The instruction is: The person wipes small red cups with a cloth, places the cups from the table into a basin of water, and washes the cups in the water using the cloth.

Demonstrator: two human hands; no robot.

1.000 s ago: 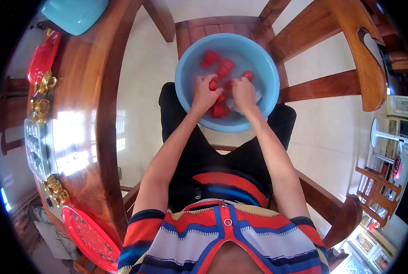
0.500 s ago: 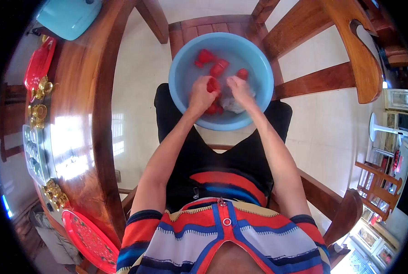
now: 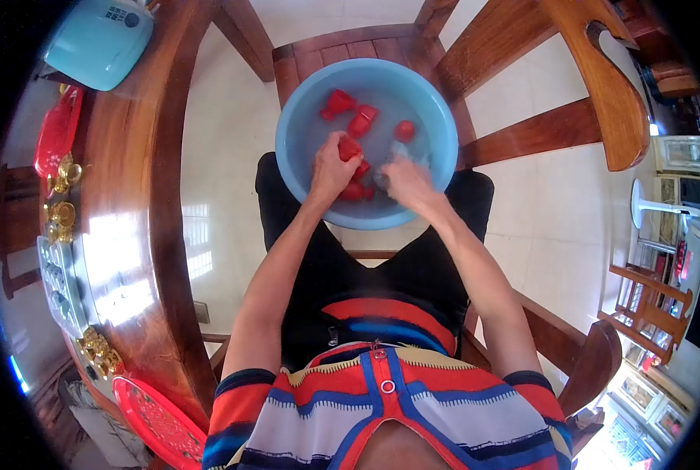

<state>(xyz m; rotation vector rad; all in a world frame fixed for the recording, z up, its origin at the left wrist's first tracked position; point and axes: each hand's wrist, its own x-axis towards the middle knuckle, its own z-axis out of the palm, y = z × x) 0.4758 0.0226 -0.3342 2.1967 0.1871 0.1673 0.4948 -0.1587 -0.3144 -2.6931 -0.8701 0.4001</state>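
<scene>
A light blue basin [image 3: 285, 157] of cloudy water stands on a wooden chair seat between my knees. My left hand [image 3: 332, 168] is closed around a small red cup [image 3: 350, 147] inside the basin. My right hand [image 3: 408, 186], slightly blurred, has its fingers curled on a crumpled whitish cloth [image 3: 414, 157] at the water. Other red pieces lie in the basin: a flared red cup [image 3: 340, 102], another red cup [image 3: 363, 121], a rounded red piece [image 3: 404, 131], and red pieces [image 3: 356, 191] beneath my left hand.
Along the left runs a polished wooden table [image 3: 142, 157]. On it are a turquoise appliance [image 3: 103, 43], a red tray [image 3: 57, 133], gold cups [image 3: 61, 213] and a clear tray [image 3: 61, 286]. A round red tray [image 3: 158, 423] stands lower left. The chair's wooden armrest [image 3: 612, 94] rises at right.
My right hand has dropped from above the water onto the whitish cloth, which has shifted up and right. The left hand still holds the red cup, now turned. The view has shifted slightly.
</scene>
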